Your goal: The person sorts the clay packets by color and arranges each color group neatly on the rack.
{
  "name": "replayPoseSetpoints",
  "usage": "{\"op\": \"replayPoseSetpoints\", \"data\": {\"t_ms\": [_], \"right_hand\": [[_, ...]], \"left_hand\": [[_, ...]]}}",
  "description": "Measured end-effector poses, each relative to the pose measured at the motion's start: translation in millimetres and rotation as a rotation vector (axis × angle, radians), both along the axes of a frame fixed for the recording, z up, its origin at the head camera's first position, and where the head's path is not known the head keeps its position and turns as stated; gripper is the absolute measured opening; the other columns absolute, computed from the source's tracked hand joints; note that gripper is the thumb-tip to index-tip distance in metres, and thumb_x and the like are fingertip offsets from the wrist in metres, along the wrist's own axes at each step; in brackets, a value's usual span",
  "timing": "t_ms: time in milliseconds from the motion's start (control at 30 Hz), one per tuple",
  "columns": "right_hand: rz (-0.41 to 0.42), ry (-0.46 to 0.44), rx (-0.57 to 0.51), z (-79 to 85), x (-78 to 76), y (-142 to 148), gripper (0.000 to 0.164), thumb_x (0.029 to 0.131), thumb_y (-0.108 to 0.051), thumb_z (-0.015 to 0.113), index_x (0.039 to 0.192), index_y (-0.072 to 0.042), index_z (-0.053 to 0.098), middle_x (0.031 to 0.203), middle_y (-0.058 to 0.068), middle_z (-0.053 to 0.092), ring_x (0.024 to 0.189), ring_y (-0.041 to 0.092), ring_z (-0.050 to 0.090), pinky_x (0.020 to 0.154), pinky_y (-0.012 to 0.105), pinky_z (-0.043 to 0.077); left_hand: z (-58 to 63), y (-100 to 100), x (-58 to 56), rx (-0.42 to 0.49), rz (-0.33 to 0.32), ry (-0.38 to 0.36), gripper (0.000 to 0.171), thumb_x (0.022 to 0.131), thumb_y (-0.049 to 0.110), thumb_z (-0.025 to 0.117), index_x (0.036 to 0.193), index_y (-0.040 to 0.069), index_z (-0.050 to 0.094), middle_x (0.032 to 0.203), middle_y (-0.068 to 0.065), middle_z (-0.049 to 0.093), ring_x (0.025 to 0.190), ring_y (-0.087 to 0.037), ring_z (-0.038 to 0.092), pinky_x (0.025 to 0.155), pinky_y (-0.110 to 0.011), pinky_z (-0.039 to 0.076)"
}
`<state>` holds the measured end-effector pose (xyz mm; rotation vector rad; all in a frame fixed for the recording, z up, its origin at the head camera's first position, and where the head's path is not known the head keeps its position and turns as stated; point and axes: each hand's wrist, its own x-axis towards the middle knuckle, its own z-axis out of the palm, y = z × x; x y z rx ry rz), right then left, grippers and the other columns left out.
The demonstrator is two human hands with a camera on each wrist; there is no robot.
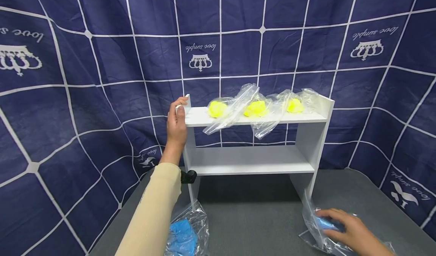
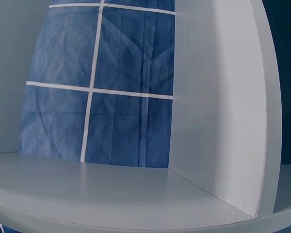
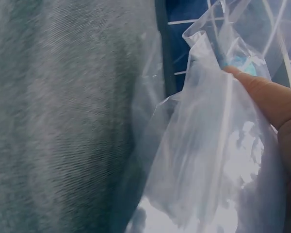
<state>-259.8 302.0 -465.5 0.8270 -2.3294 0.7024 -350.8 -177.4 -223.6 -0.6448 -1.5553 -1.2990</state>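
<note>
My left hand (image 1: 176,125) grips the upper left side panel of a white two-tier shelf (image 1: 252,159), thumb on the near side and fingers over the edge. In the left wrist view only the shelf's boards (image 2: 223,111) show, not the hand. Low on the right, my right hand (image 1: 347,227) holds a clear plastic bag (image 3: 199,126) with something blue inside, close to the dark grey tabletop. A finger (image 3: 266,94) presses along the bag in the right wrist view. The blue content's exact kind is unclear.
Three bright yellow lumps in clear bags (image 1: 217,109) lie along the top board, some plastic hanging over its front edge. Another clear bag with a blue lump (image 1: 182,237) lies at the front left, beside my left sleeve. A navy checked curtain (image 1: 238,55) surrounds the table.
</note>
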Motion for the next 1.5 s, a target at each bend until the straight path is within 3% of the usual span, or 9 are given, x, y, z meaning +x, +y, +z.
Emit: {"op": "replayPoseSetpoints", "data": {"t_ms": [200,433,900,1100,1333,1500], "right_hand": [[0.002,-0.059,-0.055,15.9,1.3,-9,0.051,0.070,-0.006,0.087,0.115,-0.023,0.071,0.109,-0.023,0.066,0.096,-0.014,0.056,0.077,0.000,0.038],[-0.020,0.075,-0.030,39.7,-4.0,-25,0.057,0.063,-0.005,0.089,0.113,-0.025,0.071,0.109,-0.018,0.068,0.101,-0.016,0.056,0.086,-0.001,0.037],[0.009,0.079,-0.035,83.3,-14.1,-48,0.054,0.068,-0.004,0.087,0.116,-0.023,0.071,0.109,-0.011,0.070,0.103,-0.013,0.056,0.085,0.001,0.038],[0.024,0.091,-0.049,103.6,-14.5,-59,0.056,0.068,0.003,0.085,0.116,-0.021,0.071,0.110,-0.011,0.070,0.107,-0.018,0.052,0.089,0.000,0.038],[-0.004,0.186,-0.090,133.9,-21.3,-72,0.057,0.065,0.011,0.081,0.115,-0.013,0.071,0.110,-0.002,0.070,0.109,-0.021,0.047,0.086,0.002,0.036],[-0.047,0.242,-0.079,143.9,-34.3,-79,0.052,0.066,0.009,0.081,0.114,-0.009,0.070,0.109,0.006,0.071,0.106,-0.016,0.049,0.083,0.004,0.037]], "left_hand": [[0.1,0,-0.4,0.002,0.003,0.006,0.026,0.102,0.001,0.035,0.107,-0.022,0.048,0.130,-0.035,0.057,0.135,-0.045,0.047,0.117,-0.034,0.032],[-0.4,-1,-2.3,0.005,-0.007,0.017,0.024,0.101,0.000,0.035,0.105,-0.019,0.049,0.130,-0.036,0.057,0.135,-0.048,0.047,0.117,-0.034,0.032],[-0.8,-1,-2.3,0.002,0.004,0.023,0.023,0.101,-0.001,0.035,0.105,-0.019,0.049,0.130,-0.036,0.057,0.134,-0.047,0.048,0.116,-0.032,0.032],[-1.2,-1,-2.9,-0.004,0.006,0.002,0.024,0.101,0.001,0.035,0.106,-0.017,0.050,0.131,-0.034,0.057,0.136,-0.044,0.048,0.116,-0.032,0.032],[-12.6,-11,-30.8,-0.004,0.028,0.012,0.026,0.103,0.005,0.035,0.109,-0.016,0.050,0.134,-0.027,0.059,0.137,-0.036,0.050,0.116,-0.033,0.032],[-16.0,-14,-37.8,0.003,0.023,0.021,0.027,0.104,0.009,0.038,0.108,-0.013,0.051,0.133,-0.021,0.062,0.137,-0.029,0.051,0.116,-0.031,0.032]]}}
